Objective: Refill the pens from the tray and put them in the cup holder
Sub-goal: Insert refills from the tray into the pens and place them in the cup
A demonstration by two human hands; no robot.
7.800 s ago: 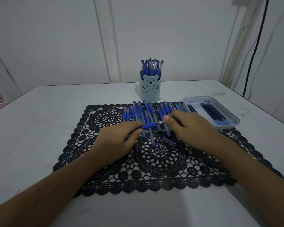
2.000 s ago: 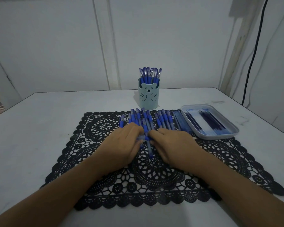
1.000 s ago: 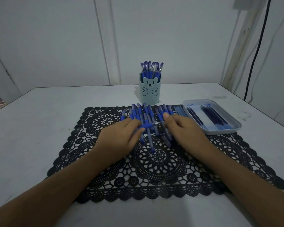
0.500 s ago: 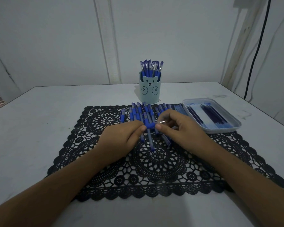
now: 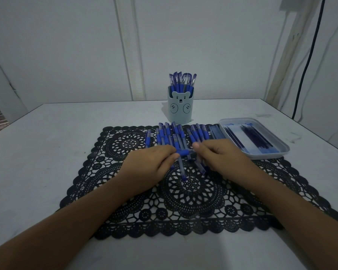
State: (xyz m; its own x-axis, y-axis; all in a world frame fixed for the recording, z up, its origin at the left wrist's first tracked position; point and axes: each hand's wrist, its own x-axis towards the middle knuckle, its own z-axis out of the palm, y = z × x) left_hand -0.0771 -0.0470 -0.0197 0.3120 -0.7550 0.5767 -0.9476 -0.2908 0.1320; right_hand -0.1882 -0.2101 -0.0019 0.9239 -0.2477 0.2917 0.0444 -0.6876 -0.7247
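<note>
Gripping one blue pen [image 5: 182, 152] crosswise, both hands met just above the centre of the black lace mat [image 5: 109, 193]. The left hand [image 5: 150, 165] had fingers curled round the pen's barrel end. The right hand [image 5: 221, 155] pinched the tip end w/ thumb & fingers; exact contact part hidden. Loose pens [image 5: 176, 133] lay in a row along the mat's far edge. The bear cup holder [image 5: 180, 111], w/ pens upright inside, stood just beyond that edge. The tray [image 5: 281, 152] w/ refills [image 5: 256, 140] sat at the mat's far-right corner.

Blue pens [image 5: 176, 133] rowed flat, one pen [image 5: 182, 152] crosswise over them; bear cup [image 5: 180, 112] upright at 12 o'clock; tray [image 5: 265, 157] of refills [image 5: 256, 139] at 3.
</note>
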